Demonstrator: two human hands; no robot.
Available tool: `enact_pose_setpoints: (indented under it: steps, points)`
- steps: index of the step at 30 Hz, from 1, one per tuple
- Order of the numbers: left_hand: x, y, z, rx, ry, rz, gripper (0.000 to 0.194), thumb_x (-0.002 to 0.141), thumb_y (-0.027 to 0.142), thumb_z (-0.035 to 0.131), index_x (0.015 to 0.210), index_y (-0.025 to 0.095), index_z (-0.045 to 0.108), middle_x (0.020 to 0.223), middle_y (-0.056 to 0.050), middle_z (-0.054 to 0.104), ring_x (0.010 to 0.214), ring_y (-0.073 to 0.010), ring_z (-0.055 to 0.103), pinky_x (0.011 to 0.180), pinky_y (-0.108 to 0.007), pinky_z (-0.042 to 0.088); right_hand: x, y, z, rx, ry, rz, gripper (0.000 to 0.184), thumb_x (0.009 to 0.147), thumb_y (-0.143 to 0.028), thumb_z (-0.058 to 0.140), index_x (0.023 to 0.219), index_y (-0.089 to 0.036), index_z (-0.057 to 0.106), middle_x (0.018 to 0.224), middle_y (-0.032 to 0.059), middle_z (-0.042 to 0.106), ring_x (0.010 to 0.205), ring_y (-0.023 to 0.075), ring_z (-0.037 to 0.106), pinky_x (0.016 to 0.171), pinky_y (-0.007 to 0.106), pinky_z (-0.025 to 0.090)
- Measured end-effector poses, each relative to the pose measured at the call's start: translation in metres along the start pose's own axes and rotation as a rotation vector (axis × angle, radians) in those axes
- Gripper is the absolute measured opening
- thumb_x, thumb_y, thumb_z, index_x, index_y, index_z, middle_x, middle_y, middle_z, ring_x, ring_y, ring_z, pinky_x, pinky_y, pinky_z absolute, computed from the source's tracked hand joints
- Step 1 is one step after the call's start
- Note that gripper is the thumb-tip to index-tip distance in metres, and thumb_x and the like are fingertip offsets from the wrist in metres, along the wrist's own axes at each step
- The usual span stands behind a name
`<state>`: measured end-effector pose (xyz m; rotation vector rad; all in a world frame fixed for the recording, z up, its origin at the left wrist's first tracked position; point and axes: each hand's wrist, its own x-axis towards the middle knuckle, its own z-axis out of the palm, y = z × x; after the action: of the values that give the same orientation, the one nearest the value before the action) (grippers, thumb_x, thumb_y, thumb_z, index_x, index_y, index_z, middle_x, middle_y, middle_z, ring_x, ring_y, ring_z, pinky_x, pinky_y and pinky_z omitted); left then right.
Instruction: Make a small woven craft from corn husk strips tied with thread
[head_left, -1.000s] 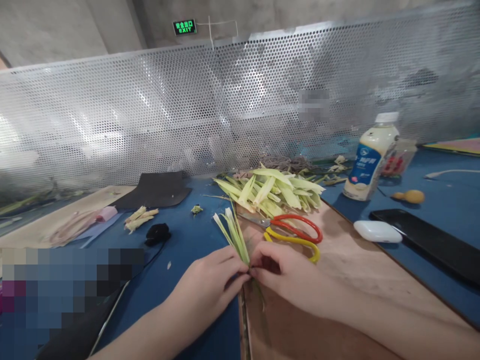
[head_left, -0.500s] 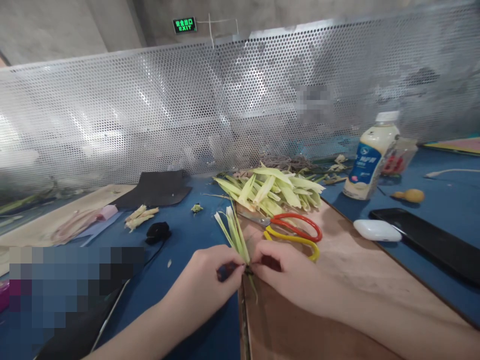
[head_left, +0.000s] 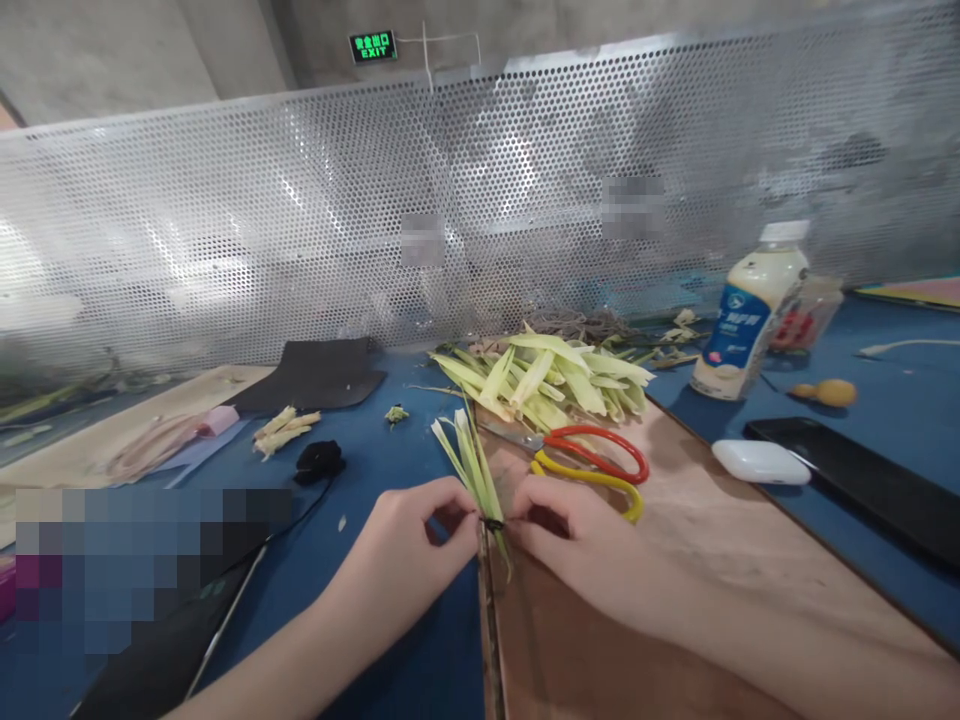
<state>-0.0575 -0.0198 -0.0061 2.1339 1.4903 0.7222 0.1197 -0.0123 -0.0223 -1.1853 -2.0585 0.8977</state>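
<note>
I'm watching the left hand (head_left: 431,525) and right hand (head_left: 581,530) pinching a thin black tie (head_left: 493,524) around smooth, fanning green strips (head_left: 475,465) over the board (head_left: 600,655)'s left edge.

- Too small to tell, in the grip of left hand (head_left: 427,530) and right hand (head_left: 592,540): ends of the black tie (head_left: 493,524).
- Partly hidden behind the right hand: yellow scissors handle (head_left: 581,476).
- Partly hidden behind the bottle (head_left: 742,325): clear container (head_left: 817,308), blurred.
- Cut off by the right edge: black phone (head_left: 855,487), white cable (head_left: 911,345).
- Blurred beyond telling: shapes behind the perforated panel (head_left: 337,230).
</note>
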Motion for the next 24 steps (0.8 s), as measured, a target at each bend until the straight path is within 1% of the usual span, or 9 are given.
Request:
enact_pose_setpoints:
  steps: [6, 12, 16, 19, 24]
  points:
    - [-0.0008, 0.0003, -0.0021, 0.084, 0.026, 0.012, 0.01, 0.07, 0.017, 0.045, 0.064, 0.019, 0.053, 0.056, 0.005, 0.052, 0.051, -0.0092, 0.043, 0.05, -0.019, 0.032, 0.0016, 0.0002, 0.0007, -0.064, 0.032, -0.026, 0.014, 0.072, -0.006, 0.044, 0.065, -0.018, 0.047, 0.066, -0.0022, 0.051, 0.064, 0.0114, 0.047, 0.058, 0.023, 0.036]
    - [-0.0013, -0.0003, -0.003, 0.202, 0.012, -0.008, 0.009, 0.068, 0.016, 0.043, 0.061, 0.02, 0.047, 0.054, 0.006, 0.048, 0.049, -0.009, 0.039, 0.049, -0.021, 0.027, 0.0011, 0.0013, 0.0021, -0.166, 0.07, -0.07, 0.013, 0.07, -0.005, 0.044, 0.065, -0.018, 0.045, 0.065, -0.0028, 0.048, 0.062, 0.0108, 0.044, 0.057, 0.024, 0.034]
    - [-0.0017, 0.0013, -0.0039, 0.233, 0.002, -0.027, 0.009, 0.067, 0.017, 0.042, 0.059, 0.02, 0.044, 0.053, 0.006, 0.048, 0.049, -0.0095, 0.039, 0.048, -0.021, 0.026, -0.0007, 0.0001, 0.0021, -0.194, 0.068, -0.094, 0.015, 0.066, -0.003, 0.045, 0.062, -0.017, 0.041, 0.063, -0.004, 0.045, 0.057, 0.009, 0.04, 0.053, 0.022, 0.03]
    - [-0.0017, 0.0016, -0.0038, 0.241, -0.006, -0.03, 0.009, 0.066, 0.017, 0.042, 0.057, 0.02, 0.042, 0.052, 0.005, 0.047, 0.048, -0.0097, 0.039, 0.048, -0.021, 0.026, -0.0013, 0.001, 0.0033, -0.227, 0.091, -0.119, 0.015, 0.065, -0.003, 0.045, 0.062, -0.017, 0.039, 0.063, -0.0039, 0.044, 0.057, 0.0087, 0.039, 0.052, 0.022, 0.029]
    - [-0.0017, 0.0019, -0.0023, 0.288, 0.019, -0.027, 0.009, 0.063, 0.016, 0.042, 0.055, 0.019, 0.039, 0.052, 0.004, 0.045, 0.05, -0.0108, 0.04, 0.05, -0.022, 0.026, -0.002, 0.0049, 0.0086, -0.279, 0.118, -0.092, 0.016, 0.063, -0.004, 0.044, 0.062, -0.018, 0.037, 0.063, -0.0038, 0.044, 0.056, 0.009, 0.039, 0.05, 0.022, 0.027]
